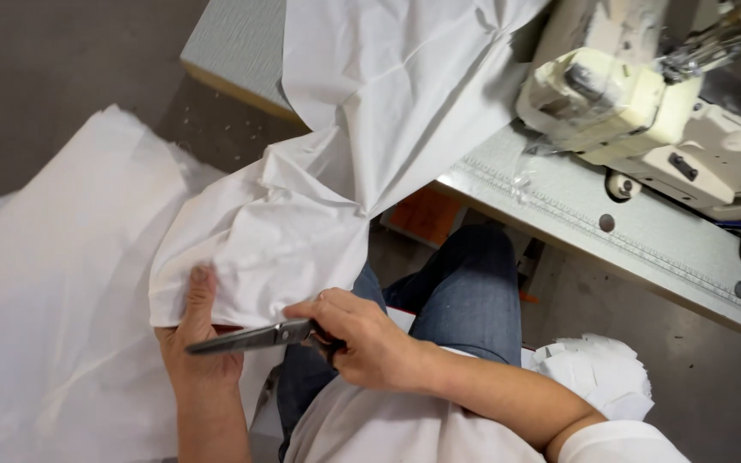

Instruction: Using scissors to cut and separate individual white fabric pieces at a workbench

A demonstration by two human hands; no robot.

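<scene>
Now we hold the white fabric (pixel 276 249) over our lap, left hand (pixel 199 343) pinching its lower edge, right hand (pixel 362 339) closed on the scissors (pixel 250 338) just below. We should keep the edge taut, blades clear of the left fingers.

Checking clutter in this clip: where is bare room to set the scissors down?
Bare tabletop runs between the sewing machine and the table's near edge. Crowded: white fabric covers the lap, where left hand and right hand with scissors work.
</scene>
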